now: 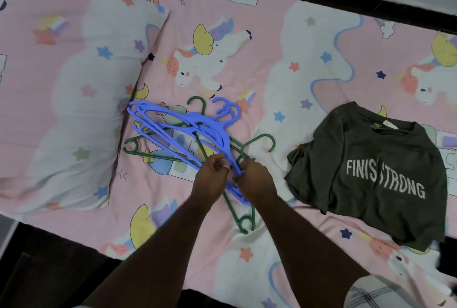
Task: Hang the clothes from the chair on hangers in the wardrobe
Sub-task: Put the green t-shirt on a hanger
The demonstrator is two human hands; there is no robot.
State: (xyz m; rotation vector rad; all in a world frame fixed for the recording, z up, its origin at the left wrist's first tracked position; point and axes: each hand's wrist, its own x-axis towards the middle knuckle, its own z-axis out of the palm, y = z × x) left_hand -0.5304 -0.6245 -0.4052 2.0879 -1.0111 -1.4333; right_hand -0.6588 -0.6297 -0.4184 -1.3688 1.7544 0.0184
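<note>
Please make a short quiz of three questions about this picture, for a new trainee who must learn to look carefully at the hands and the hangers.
1. True or false: the dark green T-shirt already hangs on a hanger.
2. Which colour are the hangers that both hands grip? A) green B) blue C) white
3. Fill in: the pile of hangers lies between the T-shirt and the ____.

Key
1. False. It lies flat on the bedsheet, apart from the hangers.
2. B. The left hand and right hand pinch the blue hangers; the green hangers lie under them.
3. pillow
</note>
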